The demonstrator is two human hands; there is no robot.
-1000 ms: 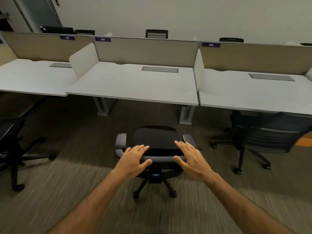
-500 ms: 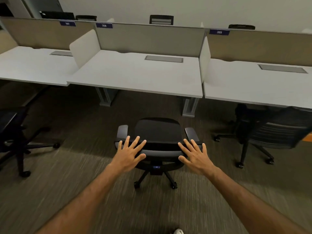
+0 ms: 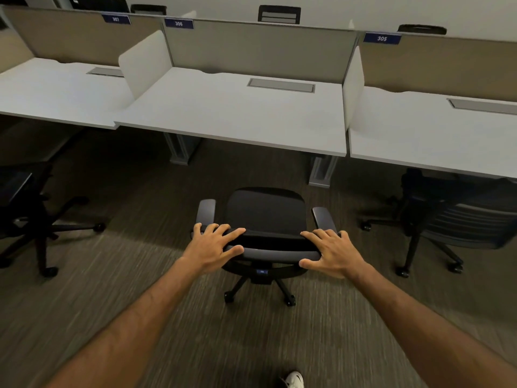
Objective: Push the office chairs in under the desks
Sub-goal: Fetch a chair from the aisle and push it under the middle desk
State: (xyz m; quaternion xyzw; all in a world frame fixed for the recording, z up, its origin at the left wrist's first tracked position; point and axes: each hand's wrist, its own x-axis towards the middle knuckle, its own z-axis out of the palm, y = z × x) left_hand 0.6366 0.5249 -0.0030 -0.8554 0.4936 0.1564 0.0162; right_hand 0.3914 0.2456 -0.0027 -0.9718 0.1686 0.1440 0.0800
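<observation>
I see the black office chair (image 3: 265, 217) standing on the carpet (image 3: 140, 275) in front of the middle desk (image 3: 235, 113), the one tagged 306 (image 3: 178, 23). Its seat lies wholly on the near side of the desk's front edge, with a strip of floor between them; it is not under the desk. The chair's back faces me.

My left hand (image 3: 214, 249) rests on the left end of the backrest's top rail, fingers spread apart and laid flat over it, thumb along the near face of the rail. My right hand (image 3: 333, 252) sits on the right end in the same manner, fingers splayed, thumb low against the rail. Neither hand is wrapped tight around the rail.

A second chair (image 3: 458, 219) stands at the right, partly tucked beneath the desk tagged 305 (image 3: 382, 38). A third chair (image 3: 25, 208) stands well apart at the left, clear of the left desk (image 3: 56, 93). A white shoe (image 3: 293, 380) shows at the near edge of the view.
</observation>
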